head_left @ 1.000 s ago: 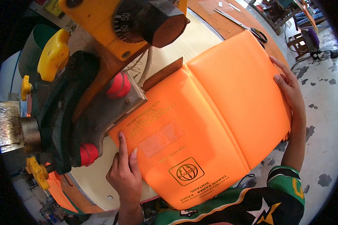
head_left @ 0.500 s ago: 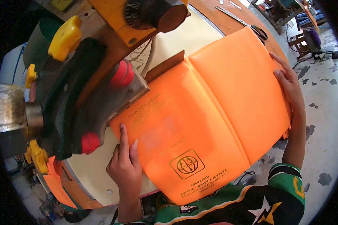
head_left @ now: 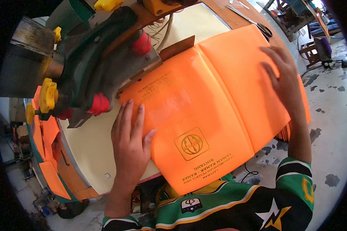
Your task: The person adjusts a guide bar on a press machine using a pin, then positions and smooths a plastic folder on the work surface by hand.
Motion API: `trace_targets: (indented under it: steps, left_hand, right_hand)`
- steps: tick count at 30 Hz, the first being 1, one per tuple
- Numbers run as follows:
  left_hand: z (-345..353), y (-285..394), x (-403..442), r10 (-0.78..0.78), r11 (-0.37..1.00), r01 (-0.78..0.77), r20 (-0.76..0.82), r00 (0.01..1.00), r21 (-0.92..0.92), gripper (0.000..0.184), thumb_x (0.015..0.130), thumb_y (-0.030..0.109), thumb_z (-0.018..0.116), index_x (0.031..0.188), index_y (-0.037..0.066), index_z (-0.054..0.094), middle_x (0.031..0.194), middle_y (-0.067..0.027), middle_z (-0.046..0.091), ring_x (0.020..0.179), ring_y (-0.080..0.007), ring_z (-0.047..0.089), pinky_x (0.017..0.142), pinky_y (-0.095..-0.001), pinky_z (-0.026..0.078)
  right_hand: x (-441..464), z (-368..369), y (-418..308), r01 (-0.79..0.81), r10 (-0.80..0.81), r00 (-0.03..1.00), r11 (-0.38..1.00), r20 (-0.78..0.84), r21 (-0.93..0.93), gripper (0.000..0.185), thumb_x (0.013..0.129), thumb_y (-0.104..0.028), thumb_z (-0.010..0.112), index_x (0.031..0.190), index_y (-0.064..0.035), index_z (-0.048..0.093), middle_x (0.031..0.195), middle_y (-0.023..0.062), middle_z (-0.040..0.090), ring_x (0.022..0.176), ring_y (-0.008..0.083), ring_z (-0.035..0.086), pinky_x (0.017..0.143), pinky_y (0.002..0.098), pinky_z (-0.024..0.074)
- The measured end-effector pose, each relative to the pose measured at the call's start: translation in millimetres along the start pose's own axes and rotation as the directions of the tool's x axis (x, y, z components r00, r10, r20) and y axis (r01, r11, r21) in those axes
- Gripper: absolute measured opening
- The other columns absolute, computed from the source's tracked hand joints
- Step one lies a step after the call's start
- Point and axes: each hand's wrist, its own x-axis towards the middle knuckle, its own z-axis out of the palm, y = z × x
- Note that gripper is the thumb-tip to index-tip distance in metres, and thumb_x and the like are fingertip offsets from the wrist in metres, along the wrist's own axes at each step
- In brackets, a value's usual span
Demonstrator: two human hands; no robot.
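An orange plastic folder cover, spread open with gold lettering and a globe emblem on its left panel, lies across the worktable under the edge of a machine. My left hand rests at the cover's left edge, its fingers stretched out and touching the printed panel. Over the right panel, my right hand is open with fingers spread. Whether its fingertips touch the surface I cannot tell. The far left edge of the cover meets a metal strip on the machine.
A dark machine head with yellow knobs and red round parts looms at the upper left. Scissors lie at the back. More orange covers are stacked at the right, and orange pieces lie at the left.
The cover has shifted slightly away from my body. My right hand has moved from the cover's outer edge inward over the panel. My left hand's fingers have straightened higher along the edge. The view has shifted.
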Motion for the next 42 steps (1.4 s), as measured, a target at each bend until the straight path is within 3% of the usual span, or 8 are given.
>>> trace_targets:
  steps: [1, 3, 5, 6, 8, 15, 23, 42]
  left_hand:
    - [-0.2, -1.2, 1.9, 0.060, 0.996, -0.058, 0.031, 0.998, -0.064, 0.066, 0.096, 0.021, 0.067, 0.156, 0.007, 0.044, 0.162, -0.0182, 0.038, 0.150, -0.0387, 0.036, 0.123, -0.0525, 0.027]
    - [2.3, -5.2, 7.5, 0.090, 0.993, -0.085, 0.066, 0.994, -0.076, 0.069, 0.097, 0.023, 0.065, 0.159, 0.005, 0.038, 0.166, -0.0177, 0.032, 0.153, -0.0386, 0.030, 0.125, -0.0533, 0.024]
    - [7.0, -11.6, 16.0, 0.124, 0.989, -0.115, 0.098, 0.987, -0.087, 0.072, 0.098, 0.025, 0.063, 0.161, 0.004, 0.033, 0.169, -0.0173, 0.026, 0.156, -0.0385, 0.024, 0.126, -0.0542, 0.020]
    - [10.0, -16.0, 20.3, 0.140, 0.987, -0.132, 0.097, 0.985, -0.090, 0.074, 0.099, 0.028, 0.061, 0.162, 0.004, 0.029, 0.169, -0.0178, 0.026, 0.157, -0.0388, 0.023, 0.127, -0.0542, 0.019]
    - [12.3, -20.9, 23.7, 0.157, 0.984, -0.149, 0.092, 0.983, -0.093, 0.075, 0.100, 0.030, 0.059, 0.163, 0.005, 0.026, 0.169, -0.0182, 0.025, 0.157, -0.0391, 0.022, 0.128, -0.0541, 0.017]
    - [12.5, -24.3, 27.4, 0.178, 0.980, -0.167, 0.101, 0.979, -0.104, 0.075, 0.100, 0.033, 0.057, 0.162, 0.002, 0.027, 0.168, -0.0211, 0.027, 0.156, -0.0406, 0.023, 0.128, -0.0548, 0.016]
    - [11.7, -21.9, 28.9, 0.169, 0.982, -0.158, 0.114, 0.979, -0.101, 0.077, 0.097, 0.034, 0.062, 0.160, 0.000, 0.033, 0.167, -0.0189, 0.030, 0.156, -0.0413, 0.024, 0.126, -0.0565, 0.019]
    - [11.4, -20.7, 30.2, 0.147, 0.985, -0.132, 0.144, 0.979, -0.107, 0.074, 0.099, 0.033, 0.055, 0.159, -0.002, 0.032, 0.166, -0.0225, 0.030, 0.155, -0.0454, 0.024, 0.126, -0.0593, 0.017]
  right_hand:
    - [4.6, 2.1, -22.2, 0.127, -0.121, 0.992, 0.963, -0.040, 0.239, 0.038, 0.097, -0.019, 0.069, 0.133, -0.0096, 0.064, 0.133, 0.0167, 0.062, 0.124, 0.0344, 0.060, 0.103, 0.0422, 0.0489]
    - [8.0, 10.8, -58.7, 0.272, -0.299, 0.954, 0.903, 0.033, 0.333, 0.044, 0.097, -0.014, 0.069, 0.139, -0.0077, 0.061, 0.142, 0.0152, 0.057, 0.130, 0.0337, 0.057, 0.106, 0.0415, 0.0477]
    - [16.7, 29.4, -82.6, 0.414, -0.451, 0.892, 0.849, 0.042, 0.327, 0.048, 0.098, -0.019, 0.068, 0.143, -0.0070, 0.057, 0.146, 0.0148, 0.054, 0.134, 0.0345, 0.054, 0.112, 0.0440, 0.0443]
    - [22.0, 44.4, -88.7, 0.412, -0.447, 0.893, 0.852, 0.041, 0.324, 0.048, 0.098, -0.019, 0.068, 0.143, -0.0070, 0.057, 0.146, 0.0148, 0.054, 0.134, 0.0345, 0.054, 0.112, 0.0440, 0.0443]
    - [32.7, 70.4, -93.5, 0.519, -0.526, 0.849, 0.817, -0.043, 0.253, 0.054, 0.098, -0.032, 0.067, 0.139, 0.0010, 0.056, 0.145, 0.0178, 0.055, 0.135, 0.0367, 0.052, 0.116, 0.0450, 0.0410]
    - [33.2, 82.5, -99.3, 0.489, -0.494, 0.868, 0.831, -0.053, 0.265, 0.059, 0.098, -0.036, 0.065, 0.139, 0.0059, 0.054, 0.147, 0.0215, 0.053, 0.139, 0.0385, 0.050, 0.119, 0.0447, 0.0393]
    - [35.2, 78.8, -100.2, 0.454, -0.469, 0.883, 0.841, -0.022, 0.295, 0.059, 0.094, -0.030, 0.068, 0.138, 0.0063, 0.054, 0.146, 0.0216, 0.053, 0.138, 0.0383, 0.051, 0.118, 0.0438, 0.0415]
    - [40.6, 76.3, -97.8, 0.483, -0.506, 0.863, 0.827, 0.003, 0.288, 0.063, 0.092, -0.030, 0.071, 0.138, 0.0089, 0.054, 0.147, 0.0233, 0.052, 0.139, 0.0376, 0.049, 0.118, 0.0444, 0.0412]
